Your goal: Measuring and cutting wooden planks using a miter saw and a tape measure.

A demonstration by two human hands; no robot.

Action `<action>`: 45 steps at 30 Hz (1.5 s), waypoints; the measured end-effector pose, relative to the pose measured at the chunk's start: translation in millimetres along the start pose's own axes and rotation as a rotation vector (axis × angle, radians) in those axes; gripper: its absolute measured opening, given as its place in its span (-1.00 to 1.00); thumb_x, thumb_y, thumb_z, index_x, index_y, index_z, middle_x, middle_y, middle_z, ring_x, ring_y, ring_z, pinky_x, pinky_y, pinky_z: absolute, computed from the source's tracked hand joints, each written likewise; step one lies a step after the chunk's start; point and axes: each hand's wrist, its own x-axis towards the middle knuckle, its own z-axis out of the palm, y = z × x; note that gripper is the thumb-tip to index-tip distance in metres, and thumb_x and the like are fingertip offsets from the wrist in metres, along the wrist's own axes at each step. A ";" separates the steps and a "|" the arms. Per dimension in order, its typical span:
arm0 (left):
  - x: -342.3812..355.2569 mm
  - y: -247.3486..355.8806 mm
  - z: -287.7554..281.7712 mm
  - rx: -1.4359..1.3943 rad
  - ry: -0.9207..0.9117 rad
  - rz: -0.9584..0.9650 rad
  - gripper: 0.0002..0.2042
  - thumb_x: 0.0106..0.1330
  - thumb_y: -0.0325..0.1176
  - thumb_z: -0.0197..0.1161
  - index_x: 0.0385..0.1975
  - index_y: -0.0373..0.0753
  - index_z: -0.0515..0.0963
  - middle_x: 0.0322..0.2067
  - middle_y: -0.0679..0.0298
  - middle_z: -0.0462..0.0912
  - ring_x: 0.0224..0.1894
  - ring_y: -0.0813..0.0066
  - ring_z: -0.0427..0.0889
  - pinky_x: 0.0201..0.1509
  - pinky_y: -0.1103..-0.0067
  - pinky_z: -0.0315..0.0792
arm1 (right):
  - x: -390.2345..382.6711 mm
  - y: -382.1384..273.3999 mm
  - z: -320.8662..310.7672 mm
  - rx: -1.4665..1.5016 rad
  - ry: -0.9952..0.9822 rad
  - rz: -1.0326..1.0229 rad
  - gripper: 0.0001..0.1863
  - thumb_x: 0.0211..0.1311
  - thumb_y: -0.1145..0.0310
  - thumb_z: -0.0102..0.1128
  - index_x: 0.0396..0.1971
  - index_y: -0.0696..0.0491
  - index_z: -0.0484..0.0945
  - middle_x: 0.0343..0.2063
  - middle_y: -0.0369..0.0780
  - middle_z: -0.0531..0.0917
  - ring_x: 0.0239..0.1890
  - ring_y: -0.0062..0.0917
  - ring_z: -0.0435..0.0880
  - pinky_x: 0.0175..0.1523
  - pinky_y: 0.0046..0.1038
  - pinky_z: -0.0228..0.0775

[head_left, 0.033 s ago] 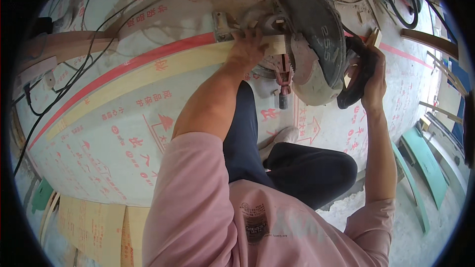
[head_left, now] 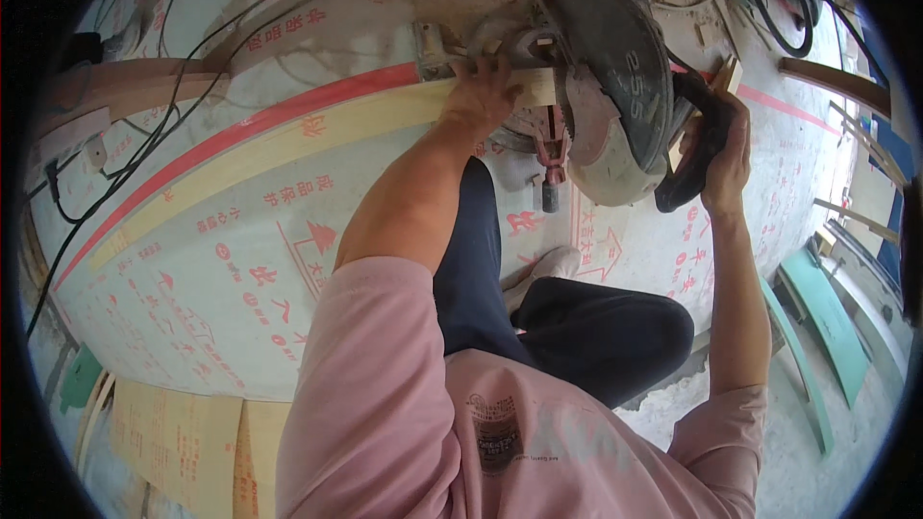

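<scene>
A miter saw (head_left: 615,67) with a dark blade housing and a pale guard stands at the upper middle. My right hand (head_left: 733,154) is closed around its black loop handle (head_left: 687,187). A long pale wooden strip (head_left: 365,115) runs from the far left to the saw, its right end beside the blade guard. My left hand (head_left: 484,91) grips the strip near that end, fingers over its far edge, close to the metal fence (head_left: 430,48). Below the saw a reddish clamp-like part with a dark knob (head_left: 553,173) sticks out towards me. The blade's edge is mostly hidden by the guard.
Black cables (head_left: 154,149) trail across the left side. Sawdust and wood offcuts (head_left: 707,10) lie behind the saw. Printed protective sheeting (head_left: 221,279) covers the floor under it. Green boards (head_left: 827,322) lie at the right, yellowish sheets (head_left: 178,437) at the lower left.
</scene>
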 end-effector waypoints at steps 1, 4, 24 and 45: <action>-2.3 -1.1 -1.1 0.031 -0.008 0.023 -0.59 0.47 -0.17 -0.02 0.28 0.19 0.49 0.38 -0.02 0.24 0.30 -0.24 0.30 0.09 -0.18 0.36 | 0.4 2.0 -1.5 -0.109 -0.080 -0.105 -0.47 0.63 -0.05 -0.37 0.18 0.06 0.36 -0.42 -0.21 0.59 -0.48 -0.61 0.54 -0.32 -0.56 0.46; -2.6 -2.3 -0.7 0.018 0.021 0.009 -0.59 0.46 -0.19 0.00 0.29 0.22 0.48 0.38 -0.02 0.24 0.30 -0.24 0.29 0.09 -0.17 0.37 | -0.7 6.3 2.7 -0.181 -0.006 -0.156 -0.45 0.62 -0.06 -0.40 0.17 0.08 0.36 -0.51 -0.24 0.56 -0.55 -0.62 0.51 -0.40 -0.57 0.43; -6.2 -6.1 -7.4 0.017 0.021 0.029 -0.57 0.49 -0.18 -0.02 0.34 0.17 0.42 0.38 -0.02 0.23 0.32 -0.13 0.29 0.13 -0.18 0.36 | -7.8 14.7 5.0 -0.297 0.011 -0.151 -0.43 0.63 -0.03 -0.50 0.21 0.09 0.33 -0.48 -0.19 0.56 -0.55 -0.56 0.55 -0.44 -0.51 0.47; -14.5 -12.8 -18.5 -0.054 -0.054 0.063 -0.50 0.43 -0.27 0.04 0.38 0.25 0.38 0.54 0.11 -0.10 0.47 -0.07 0.13 0.22 -0.19 0.29 | 19.5 -22.6 8.6 -0.200 0.008 -0.049 -0.51 0.63 0.02 -0.38 0.11 0.08 0.43 -0.51 -0.24 0.57 -0.56 -0.59 0.52 -0.45 -0.51 0.44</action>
